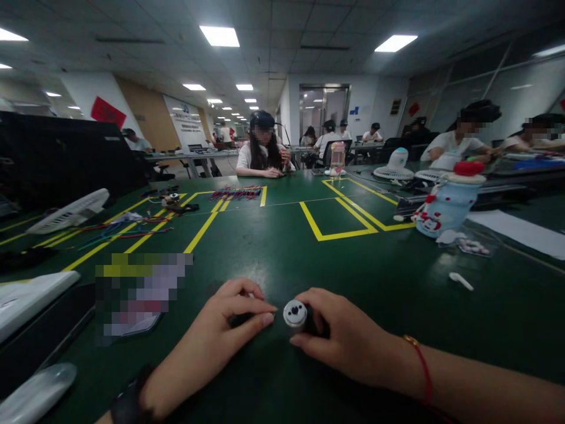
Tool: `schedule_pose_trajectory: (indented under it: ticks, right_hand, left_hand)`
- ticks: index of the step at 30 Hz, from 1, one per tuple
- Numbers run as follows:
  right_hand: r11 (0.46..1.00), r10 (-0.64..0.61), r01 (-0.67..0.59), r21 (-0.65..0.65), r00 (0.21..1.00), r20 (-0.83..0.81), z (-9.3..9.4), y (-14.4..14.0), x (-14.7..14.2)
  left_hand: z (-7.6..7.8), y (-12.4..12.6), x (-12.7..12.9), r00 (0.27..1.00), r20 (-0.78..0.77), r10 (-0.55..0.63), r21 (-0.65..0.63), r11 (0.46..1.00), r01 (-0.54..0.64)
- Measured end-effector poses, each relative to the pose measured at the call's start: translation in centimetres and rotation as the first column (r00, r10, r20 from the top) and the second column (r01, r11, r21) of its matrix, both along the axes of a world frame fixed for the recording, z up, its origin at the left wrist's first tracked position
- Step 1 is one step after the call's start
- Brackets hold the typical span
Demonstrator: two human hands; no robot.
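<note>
Both my hands rest low on the dark green table [282, 247], near its front edge. My right hand [344, 335], with a red cord at the wrist, curls around a small silver cylindrical part [295, 314] whose round end face, with small holes, points toward me. My left hand [225, 330] lies beside it, index finger stretched so its tip nearly touches the part; its other fingers cover something dark that I cannot make out. A black band circles my left wrist.
A snowman-shaped bottle [445, 206], a small white piece [461, 281] and white paper [516, 232] lie to the right. At left are a white fan [70, 212], coloured wires [119, 232], a blurred-out object and white devices. Yellow tape lines [339, 218] mark the table. Several seated people work opposite.
</note>
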State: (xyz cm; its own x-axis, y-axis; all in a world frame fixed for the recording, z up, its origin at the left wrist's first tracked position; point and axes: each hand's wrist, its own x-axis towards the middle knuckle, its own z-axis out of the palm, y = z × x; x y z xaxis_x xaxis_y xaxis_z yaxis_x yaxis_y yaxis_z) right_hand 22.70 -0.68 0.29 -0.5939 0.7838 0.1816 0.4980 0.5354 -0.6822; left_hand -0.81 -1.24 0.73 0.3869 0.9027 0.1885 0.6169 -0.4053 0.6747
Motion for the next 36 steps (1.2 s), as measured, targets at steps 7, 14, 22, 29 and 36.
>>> schedule_pose_trajectory:
  ticks: [7, 14, 22, 29, 36]
  right_hand:
    - [0.999, -0.007, 0.007, -0.042, 1.000, -0.001, -0.2, 0.1, 0.1]
    - [0.999, -0.001, 0.000, -0.041, 1.000, -0.009, 0.1, -0.1, 0.2]
    - [0.999, 0.000, 0.000, -0.051, 1.000, 0.000, 0.4, -0.1, 0.5]
    - [0.999, 0.004, -0.004, -0.039, 1.000, -0.002, 0.3, -0.1, 0.4]
    - [1.000, 0.007, -0.007, -0.024, 1.000, -0.015, 0.1, -0.1, 0.2]
  left_hand:
    - [-1.5, 0.2, -0.2, 0.961, -0.262, -0.087, 0.054, 0.993, 0.105]
    - [-1.5, 1.0, -1.4, 0.972, -0.228, -0.050, 0.023, 0.998, 0.057]
    - [-1.2, 2.6, -3.7, 0.992, -0.122, 0.035, -0.052, 0.998, -0.042]
    - [-0.3, 1.1, -2.4, 0.981, -0.193, -0.023, -0.077, 0.997, 0.008]
    - [-0.4, -0.2, 0.7, 0.989, -0.101, -0.108, -0.059, 0.993, 0.102]
